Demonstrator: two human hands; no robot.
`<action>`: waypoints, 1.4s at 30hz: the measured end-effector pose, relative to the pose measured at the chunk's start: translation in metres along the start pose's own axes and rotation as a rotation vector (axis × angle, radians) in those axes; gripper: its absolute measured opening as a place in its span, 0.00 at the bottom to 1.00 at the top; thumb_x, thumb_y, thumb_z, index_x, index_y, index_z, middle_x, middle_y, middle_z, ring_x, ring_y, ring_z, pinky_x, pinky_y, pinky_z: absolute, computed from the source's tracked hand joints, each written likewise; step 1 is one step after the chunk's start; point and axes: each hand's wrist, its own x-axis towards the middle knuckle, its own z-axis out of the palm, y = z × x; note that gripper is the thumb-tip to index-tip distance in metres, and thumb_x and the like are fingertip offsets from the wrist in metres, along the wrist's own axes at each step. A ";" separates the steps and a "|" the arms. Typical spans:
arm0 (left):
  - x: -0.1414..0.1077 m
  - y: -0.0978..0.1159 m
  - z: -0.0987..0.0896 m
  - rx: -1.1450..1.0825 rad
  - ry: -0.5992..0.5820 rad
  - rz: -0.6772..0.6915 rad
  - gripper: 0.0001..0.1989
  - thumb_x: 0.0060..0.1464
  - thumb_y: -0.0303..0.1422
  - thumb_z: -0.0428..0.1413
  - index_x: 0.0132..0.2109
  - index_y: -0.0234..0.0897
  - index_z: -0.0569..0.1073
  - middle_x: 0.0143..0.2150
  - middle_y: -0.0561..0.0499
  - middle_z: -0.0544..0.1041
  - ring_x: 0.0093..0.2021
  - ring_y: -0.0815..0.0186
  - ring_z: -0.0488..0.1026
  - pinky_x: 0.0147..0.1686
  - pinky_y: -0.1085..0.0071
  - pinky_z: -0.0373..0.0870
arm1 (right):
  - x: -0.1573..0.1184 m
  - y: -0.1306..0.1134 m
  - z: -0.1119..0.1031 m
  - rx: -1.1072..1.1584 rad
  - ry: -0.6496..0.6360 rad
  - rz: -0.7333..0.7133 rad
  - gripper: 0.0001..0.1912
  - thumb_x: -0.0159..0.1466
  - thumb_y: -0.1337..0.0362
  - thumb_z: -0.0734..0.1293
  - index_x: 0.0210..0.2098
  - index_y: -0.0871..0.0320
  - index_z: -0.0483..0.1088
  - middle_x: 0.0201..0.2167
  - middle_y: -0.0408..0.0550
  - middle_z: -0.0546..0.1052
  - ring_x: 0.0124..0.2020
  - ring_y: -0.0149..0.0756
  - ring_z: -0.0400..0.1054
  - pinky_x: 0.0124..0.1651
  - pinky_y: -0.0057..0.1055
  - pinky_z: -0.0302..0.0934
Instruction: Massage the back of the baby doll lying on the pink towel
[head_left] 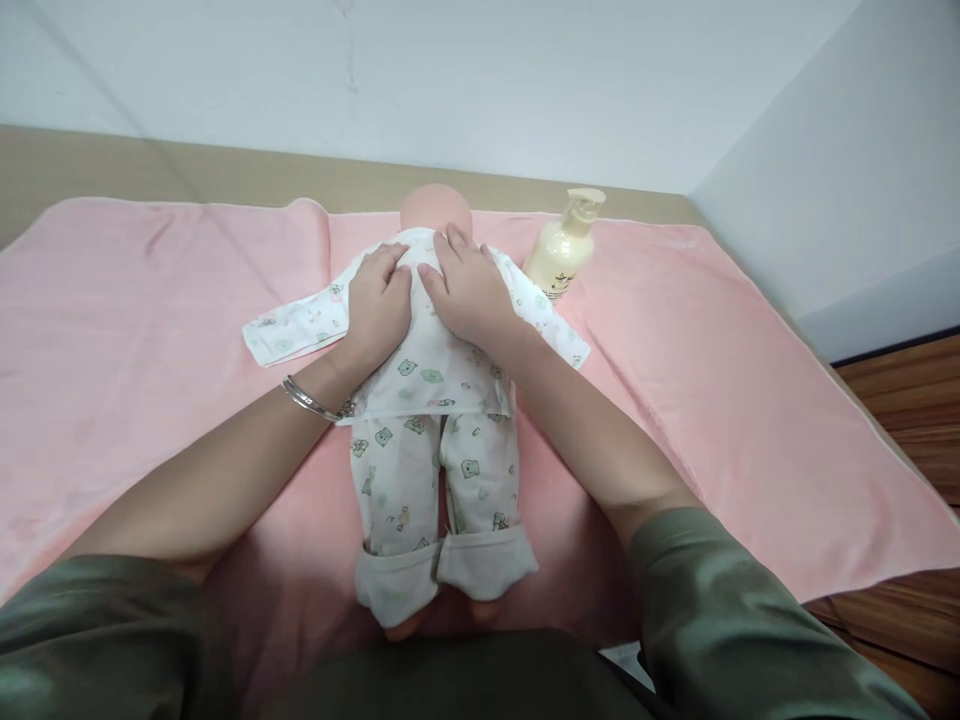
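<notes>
A baby doll (436,206) lies on a pink cloth, its head toward the wall and its feet toward me. It wears a white patterned top (435,375) and matching trousers (480,475) with turned-up cuffs. My left hand (380,300) rests on the left side of the top near the shoulder, fingers spread a little. On the upper right of the top lies my right hand (471,290), flat with its fingers apart. Neither hand grips anything. The doll's face is not visible.
Right of the doll's head, a cream pump bottle (561,250) stands on the pink cloth (712,400). Behind the cloth runs the table's bare edge (247,180), against a pale wall. Brown wooden boards show at the far right.
</notes>
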 end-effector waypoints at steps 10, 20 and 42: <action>-0.001 -0.001 -0.003 -0.056 -0.002 -0.049 0.19 0.58 0.30 0.49 0.52 0.40 0.79 0.57 0.50 0.81 0.61 0.58 0.76 0.69 0.56 0.69 | -0.023 -0.033 0.003 -0.131 -0.063 -0.176 0.30 0.72 0.66 0.52 0.70 0.72 0.60 0.76 0.63 0.56 0.79 0.52 0.46 0.81 0.56 0.41; -0.004 0.008 0.000 0.016 0.044 -0.061 0.22 0.58 0.26 0.49 0.54 0.37 0.80 0.60 0.48 0.80 0.65 0.57 0.74 0.71 0.59 0.67 | 0.004 -0.007 -0.013 -0.073 -0.083 0.129 0.31 0.76 0.62 0.53 0.74 0.72 0.52 0.76 0.62 0.55 0.78 0.53 0.48 0.80 0.54 0.43; -0.001 0.004 0.001 0.013 0.043 -0.048 0.20 0.57 0.23 0.49 0.51 0.37 0.80 0.57 0.47 0.82 0.61 0.59 0.76 0.67 0.63 0.70 | -0.038 -0.051 0.006 -0.138 0.078 0.009 0.30 0.72 0.65 0.56 0.71 0.72 0.58 0.75 0.67 0.57 0.77 0.61 0.49 0.78 0.64 0.44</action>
